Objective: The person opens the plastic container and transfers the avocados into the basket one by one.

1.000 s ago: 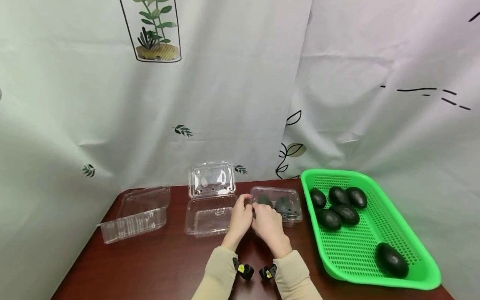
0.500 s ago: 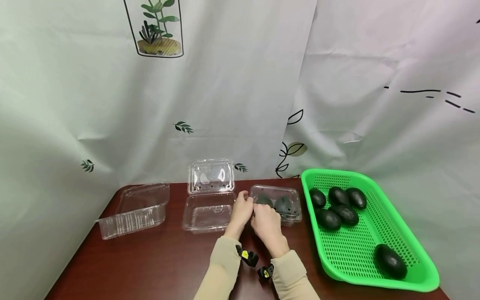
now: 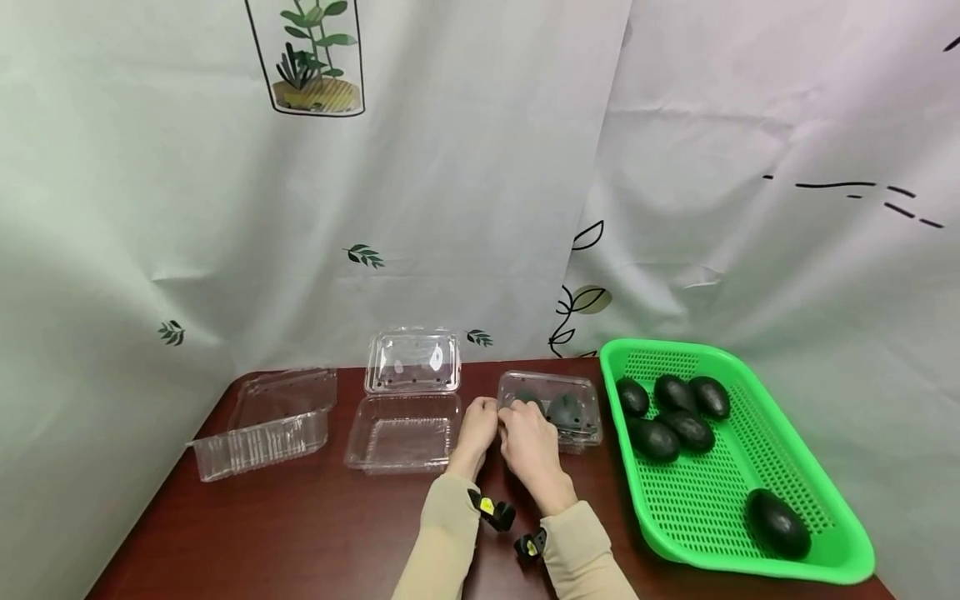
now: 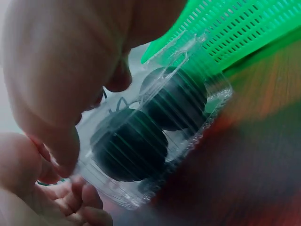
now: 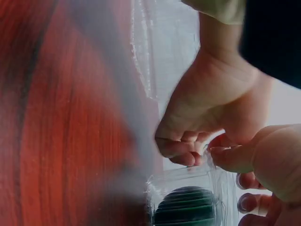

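A closed clear plastic clamshell box with two dark avocados inside stands at the back of the table, before the curtain. At its near left corner both hands work on the rim. My left hand pinches that edge with curled fingers, its thumb partly hidden. Beside it, my right hand grips the same edge; in the right wrist view its thumb presses on the rim, next to the left fingertips. The ribbed side wall of the box shows in the left wrist view, the avocados seen through it.
An open clamshell stands left of the left hand, its lid upright against the curtain. Farther left, another open clamshell lies askew. At the right is a green basket holding several dark avocados.
My left fingers have drawn in and down at the box's corner. The middle open clamshell has shifted a little to the left, beside my left hand. My right hand stays nearly in place.
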